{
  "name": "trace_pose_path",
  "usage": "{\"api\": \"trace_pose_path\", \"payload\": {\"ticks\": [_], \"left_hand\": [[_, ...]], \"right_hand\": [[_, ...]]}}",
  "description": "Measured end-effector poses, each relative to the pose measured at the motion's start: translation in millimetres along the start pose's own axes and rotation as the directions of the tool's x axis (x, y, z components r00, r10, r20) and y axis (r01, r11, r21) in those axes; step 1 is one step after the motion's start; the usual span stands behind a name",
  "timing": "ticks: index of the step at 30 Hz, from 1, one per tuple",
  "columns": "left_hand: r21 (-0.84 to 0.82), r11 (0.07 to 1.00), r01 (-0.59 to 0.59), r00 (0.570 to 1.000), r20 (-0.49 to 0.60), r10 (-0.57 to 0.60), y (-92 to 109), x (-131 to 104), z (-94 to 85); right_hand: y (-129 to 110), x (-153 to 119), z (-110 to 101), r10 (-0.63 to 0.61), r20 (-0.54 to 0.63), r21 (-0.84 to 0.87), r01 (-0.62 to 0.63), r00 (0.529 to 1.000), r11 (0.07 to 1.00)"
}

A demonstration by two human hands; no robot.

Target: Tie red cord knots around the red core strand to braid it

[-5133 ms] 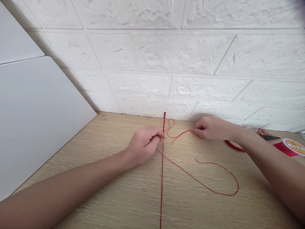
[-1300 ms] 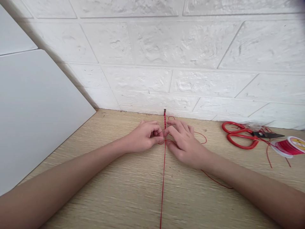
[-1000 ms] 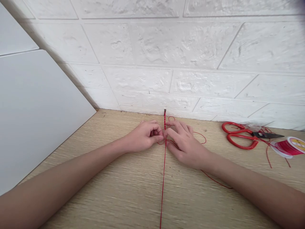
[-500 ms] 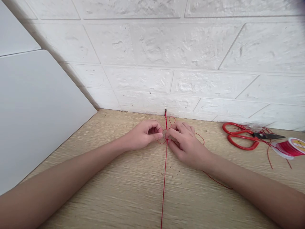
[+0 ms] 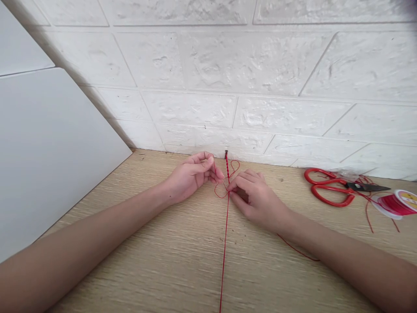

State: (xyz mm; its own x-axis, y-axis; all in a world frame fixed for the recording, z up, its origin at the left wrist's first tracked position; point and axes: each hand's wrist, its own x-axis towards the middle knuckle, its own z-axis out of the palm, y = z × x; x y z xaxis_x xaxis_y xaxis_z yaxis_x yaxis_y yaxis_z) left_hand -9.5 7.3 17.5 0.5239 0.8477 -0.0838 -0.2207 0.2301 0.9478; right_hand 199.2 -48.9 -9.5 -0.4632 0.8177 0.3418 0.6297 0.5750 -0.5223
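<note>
A red braided cord [image 5: 227,167] hangs from a dark nail [image 5: 226,154] at the foot of the wall. Below the braid, a taut red string [image 5: 224,243] runs down toward me over the table. My left hand [image 5: 197,176], palm partly turned up, pinches a thin red thread between thumb and forefinger, left of the braid. Thumb and fingertips of my right hand [image 5: 256,195] are closed on the red thread at the braid's lower end. Small loose loops of thread lie around the fingertips, and one strand trails from under my right wrist.
Red-handled scissors [image 5: 332,198] lie at the right by the wall. Beside them are a spool of red thread [image 5: 394,204], loose thread ends and a crumpled clear plastic piece [image 5: 350,174]. A white panel [image 5: 58,152] stands at the left; a white brick-patterned wall [image 5: 202,61] closes the back.
My left hand has turned palm-up and moved slightly up and left, drawing thread with it. My right hand stays at the braid's lower end; the loop right of it is no longer visible.
</note>
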Motion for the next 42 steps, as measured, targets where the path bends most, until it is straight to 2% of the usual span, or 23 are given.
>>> {"api": "trace_pose_path", "payload": {"ticks": [2, 4, 6, 8, 12, 14, 15, 16, 17, 19, 20, 21, 23, 24, 26, 29, 32, 35, 38, 40, 42], "left_hand": [[0.009, 0.998, -0.064, 0.995, -0.075, 0.065, 2.2, 0.7, 1.1], [0.066, 0.988, -0.141, 0.972, -0.181, 0.151, 4.7, 2.8, -1.2], [0.171, 0.962, -0.214, 0.925, -0.282, 0.256, 7.1, 5.8, -6.2], [0.33, 0.905, -0.27, 0.86, -0.339, 0.381, 9.8, 8.3, -11.4], [0.623, 0.718, -0.312, 0.733, -0.324, 0.599, 18.0, 6.9, -14.1], [0.762, 0.587, -0.274, 0.683, -0.275, 0.676, 24.8, 2.7, -12.5], [0.836, 0.498, -0.229, 0.676, -0.231, 0.7, 28.9, 0.1, -11.9], [0.902, 0.397, -0.168, 0.69, -0.18, 0.701, 33.5, -2.7, -11.8], [0.949, 0.297, -0.109, 0.728, -0.127, 0.673, 38.2, -5.5, -12.4], [0.994, 0.112, 0.004, 0.837, -0.065, 0.544, 47.1, -11.1, -15.1], [0.997, 0.036, 0.068, 0.884, -0.077, 0.461, 50.8, -13.6, -16.9], [0.993, -0.03, 0.117, 0.915, -0.096, 0.391, 53.6, -15.8, -18.5], [0.982, -0.108, 0.156, 0.941, -0.114, 0.32, 55.9, -18.2, -20.2], [0.983, -0.119, 0.138, 0.95, -0.097, 0.296, 55.1, -18.2, -20.0], [0.996, -0.078, 0.04, 0.975, -0.022, 0.223, 49.6, -15.8, -17.8], [0.988, 0.107, -0.108, 0.993, 0.102, 0.061, 34.0, -9.4, -12.1], [0.978, 0.177, -0.11, 0.993, 0.115, -0.016, 18.8, -5.4, -8.4], [0.981, 0.174, -0.09, 0.993, 0.102, -0.061, 13.0, -5.3, -8.6], [0.985, 0.139, -0.105, 0.991, 0.116, -0.073, 15.9, -6.0, -10.5], [0.989, 0.085, -0.123, 0.989, 0.129, -0.069, 20.6, -5.9, -11.0], [0.992, -0.011, -0.127, 0.991, 0.127, -0.049, 26.3, -5.7, -11.4]], "right_hand": [[-0.3, -0.1, -0.3, 0.002, -0.001, 0.005, -0.002, 1.0, 1.0], [-0.1, -0.2, -0.4, 0.002, 0.001, 0.009, -0.002, 1.0, 1.0], [0.6, -0.2, -0.3, 0.002, 0.005, 0.01, -0.002, 1.0, 1.0], [1.3, 0.1, 0.0, 0.003, 0.008, 0.009, -0.003, 1.0, 1.0], [1.6, 0.7, 0.8, 0.011, 0.005, 0.014, -0.011, 1.0, 1.0], [1.2, 0.9, 0.9, 0.014, 0.005, 0.018, -0.014, 1.0, 1.0], [1.1, 0.9, 0.9, 0.014, 0.004, 0.019, -0.014, 1.0, 1.0], [1.0, 1.0, 0.9, 0.014, 0.005, 0.019, -0.014, 1.0, 1.0], [0.9, 1.1, 0.8, 0.012, 0.004, 0.019, -0.012, 1.0, 1.0], [1.0, 1.1, 0.4, 0.006, 0.002, 0.022, -0.006, 1.0, 1.0], [1.0, 1.1, 0.1, 0.003, 0.003, 0.023, -0.003, 1.0, 1.0], [1.0, 1.0, -0.1, 0.002, 0.003, 0.024, -0.002, 1.0, 1.0], [0.8, 1.1, -0.6, 0.003, 0.005, 0.022, -0.003, 1.0, 1.0], [0.7, 1.2, -0.7, 0.003, 0.007, 0.021, -0.003, 1.0, 1.0], [0.5, 1.7, -0.9, 0.002, 0.006, 0.019, -0.002, 1.0, 1.0], [0.2, 2.4, -0.9, -0.004, -0.001, 0.027, 0.004, 1.0, 1.0], [0.8, 2.5, -0.7, -0.015, -0.006, 0.038, 0.015, 1.0, 0.999], [2.4, 2.0, 0.1, -0.016, -0.009, 0.041, 0.017, 1.0, 0.999], [4.0, 1.6, 1.0, -0.011, -0.007, 0.045, 0.012, 1.0, 0.999], [4.5, 1.8, 1.4, -0.01, -0.007, 0.046, 0.01, 1.0, 0.999], [4.4, 2.2, 1.7, -0.007, -0.006, 0.044, 0.008, 1.0, 0.999]]}}
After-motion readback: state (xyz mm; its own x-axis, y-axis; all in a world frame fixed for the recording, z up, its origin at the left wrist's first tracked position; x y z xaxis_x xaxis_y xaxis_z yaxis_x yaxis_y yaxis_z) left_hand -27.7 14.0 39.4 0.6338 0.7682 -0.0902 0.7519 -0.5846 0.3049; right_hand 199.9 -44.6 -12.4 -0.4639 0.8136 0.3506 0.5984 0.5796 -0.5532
